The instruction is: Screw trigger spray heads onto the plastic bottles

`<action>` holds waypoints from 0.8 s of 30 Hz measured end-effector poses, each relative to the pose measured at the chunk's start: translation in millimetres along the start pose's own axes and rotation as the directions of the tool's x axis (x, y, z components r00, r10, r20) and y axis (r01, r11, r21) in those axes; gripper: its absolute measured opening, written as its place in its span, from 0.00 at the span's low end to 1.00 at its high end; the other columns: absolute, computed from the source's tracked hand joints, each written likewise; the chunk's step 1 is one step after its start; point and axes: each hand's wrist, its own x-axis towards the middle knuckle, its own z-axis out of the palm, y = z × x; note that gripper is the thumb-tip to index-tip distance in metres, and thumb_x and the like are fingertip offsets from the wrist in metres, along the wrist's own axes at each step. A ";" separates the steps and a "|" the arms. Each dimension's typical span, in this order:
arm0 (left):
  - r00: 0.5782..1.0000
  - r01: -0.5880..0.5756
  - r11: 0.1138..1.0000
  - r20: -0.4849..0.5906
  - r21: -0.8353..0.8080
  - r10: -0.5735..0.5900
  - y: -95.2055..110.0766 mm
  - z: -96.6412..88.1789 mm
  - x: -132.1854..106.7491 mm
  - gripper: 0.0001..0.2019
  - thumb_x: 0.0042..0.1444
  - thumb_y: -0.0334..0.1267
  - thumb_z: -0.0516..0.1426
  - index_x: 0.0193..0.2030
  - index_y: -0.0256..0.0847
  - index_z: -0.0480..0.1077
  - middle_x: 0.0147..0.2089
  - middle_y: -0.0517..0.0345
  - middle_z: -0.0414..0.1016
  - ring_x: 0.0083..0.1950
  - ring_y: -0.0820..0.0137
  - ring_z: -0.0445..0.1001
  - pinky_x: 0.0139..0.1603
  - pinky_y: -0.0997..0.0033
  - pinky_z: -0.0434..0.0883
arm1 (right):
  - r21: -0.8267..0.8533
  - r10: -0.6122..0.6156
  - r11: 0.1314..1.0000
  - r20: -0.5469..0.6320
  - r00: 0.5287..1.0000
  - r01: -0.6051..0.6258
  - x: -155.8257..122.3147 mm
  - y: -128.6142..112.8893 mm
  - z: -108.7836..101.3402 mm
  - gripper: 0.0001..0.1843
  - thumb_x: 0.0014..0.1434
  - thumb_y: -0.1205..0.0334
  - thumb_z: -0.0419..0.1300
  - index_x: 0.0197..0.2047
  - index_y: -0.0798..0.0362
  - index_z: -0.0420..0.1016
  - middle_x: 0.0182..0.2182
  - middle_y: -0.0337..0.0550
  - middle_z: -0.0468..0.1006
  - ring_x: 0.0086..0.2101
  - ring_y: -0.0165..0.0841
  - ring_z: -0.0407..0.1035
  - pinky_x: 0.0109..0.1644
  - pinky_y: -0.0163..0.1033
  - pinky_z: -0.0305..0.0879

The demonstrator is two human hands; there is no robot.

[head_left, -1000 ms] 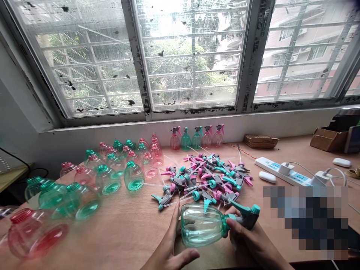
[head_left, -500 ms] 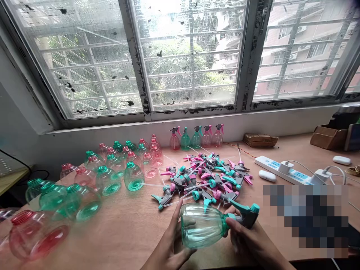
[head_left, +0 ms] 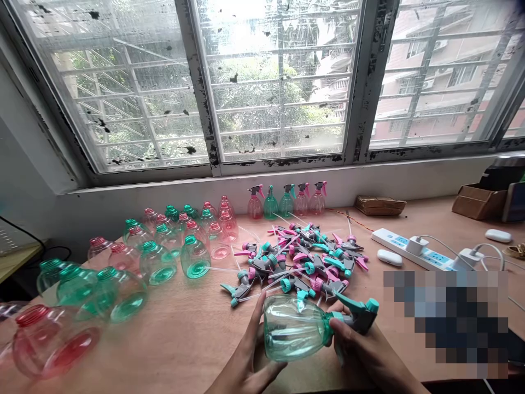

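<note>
A clear green spray bottle [head_left: 293, 327] lies on its side just above the near edge of the wooden table [head_left: 192, 334]. My left hand [head_left: 246, 355] cups its round body, fingers wrapped behind and thumb underneath. My right hand [head_left: 361, 350] is closed around the bottle's neck collar, where a grey-and-green trigger sprayer head [head_left: 357, 313] sits. Just beyond the bottle lies a heap of loose pink and green trigger heads [head_left: 301, 260] with thin dip tubes.
Several capless green and pink bottles [head_left: 156, 246] crowd the table's left side. Several finished spray bottles [head_left: 287, 201] stand in a row by the wall. A white power strip [head_left: 414, 250] with plugs, cables and small white cases lies at right, with cardboard boxes [head_left: 478, 201] behind.
The bottle and both hands have barely shifted; my left thumb has curled in under the bottle's body.
</note>
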 end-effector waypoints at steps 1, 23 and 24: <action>1.000 0.005 1.000 -0.005 0.000 -0.005 0.2 0.5 -0.6 0.44 0.65 0.47 0.60 0.76 0.58 0.31 0.78 0.54 0.49 0.79 0.55 0.43 0.77 0.49 0.43 | -0.003 0.000 1.000 0.002 1.000 0.000 -0.1 -0.8 0.2 0.22 0.55 0.42 0.70 0.37 0.52 0.73 0.22 0.39 0.81 0.16 0.30 0.67 0.20 0.34 0.62; 0.999 0.030 0.997 0.015 -0.078 -0.029 1.5 0.1 -2.4 0.53 0.59 0.50 0.65 0.76 0.57 0.27 0.78 0.53 0.51 0.79 0.54 0.41 0.77 0.51 0.46 | -0.016 -0.018 1.000 -0.014 1.000 0.018 0.8 0.0 -1.3 0.21 0.56 0.43 0.70 0.38 0.52 0.73 0.21 0.38 0.80 0.17 0.30 0.68 0.21 0.34 0.63; 1.000 0.030 0.995 0.013 -0.098 -0.028 1.7 -0.3 -2.3 0.53 0.59 0.51 0.65 0.76 0.56 0.27 0.78 0.53 0.50 0.79 0.53 0.42 0.77 0.50 0.45 | -0.017 -0.018 1.000 -0.011 1.000 0.018 0.8 0.5 -1.6 0.21 0.57 0.43 0.69 0.38 0.52 0.73 0.21 0.38 0.80 0.17 0.30 0.68 0.22 0.34 0.63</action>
